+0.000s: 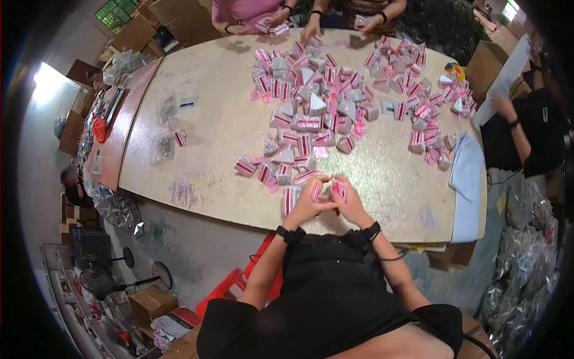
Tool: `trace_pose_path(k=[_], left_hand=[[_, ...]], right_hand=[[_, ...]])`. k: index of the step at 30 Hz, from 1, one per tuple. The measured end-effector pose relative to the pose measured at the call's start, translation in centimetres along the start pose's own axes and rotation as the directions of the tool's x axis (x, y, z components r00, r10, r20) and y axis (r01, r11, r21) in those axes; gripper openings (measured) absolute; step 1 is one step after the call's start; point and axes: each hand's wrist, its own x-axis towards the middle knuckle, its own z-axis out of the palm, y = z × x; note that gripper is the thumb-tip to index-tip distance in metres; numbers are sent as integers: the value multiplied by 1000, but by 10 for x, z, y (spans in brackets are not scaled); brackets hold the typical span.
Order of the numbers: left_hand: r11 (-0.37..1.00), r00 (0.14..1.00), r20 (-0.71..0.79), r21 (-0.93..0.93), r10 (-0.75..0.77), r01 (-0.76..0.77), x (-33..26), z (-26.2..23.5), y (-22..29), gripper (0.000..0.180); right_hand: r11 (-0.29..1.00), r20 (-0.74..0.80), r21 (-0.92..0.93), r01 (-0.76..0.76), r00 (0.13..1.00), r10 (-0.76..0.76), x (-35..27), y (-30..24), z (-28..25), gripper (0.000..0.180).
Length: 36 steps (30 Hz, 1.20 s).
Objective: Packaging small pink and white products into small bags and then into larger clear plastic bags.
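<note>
Your left hand and right hand pinched one pink box. Many boxes lay on the table.

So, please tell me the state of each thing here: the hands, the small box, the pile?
left hand: closed on the small pink and white box
right hand: gripping the same box
small pink and white box: held just above the table
pile of boxes: loose, scattered
table: bearing the pile
</note>
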Motion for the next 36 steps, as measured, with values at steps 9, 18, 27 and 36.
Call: trace_pose_path(k=[9,18,27,36], left_hand=[[974,999,-28,-223,-30,23,4,2,-2,45],[984,966,238,120,101,-132,15,-7,10,60],[976,809,558,13,-186,216,14,-23,-12,57],[853,852,99,-48,-514,520,-1,-22,-39,15]], right_hand=[[951,1,196,-241,969,246,8,-36,-8,27],[912,267,159,-378,906,329,7,-38,-9,21],[818,485,-513,261,874,25,9,-33,-10,23],[949,268,-295,112,963,-30,136,92,-36,30]])
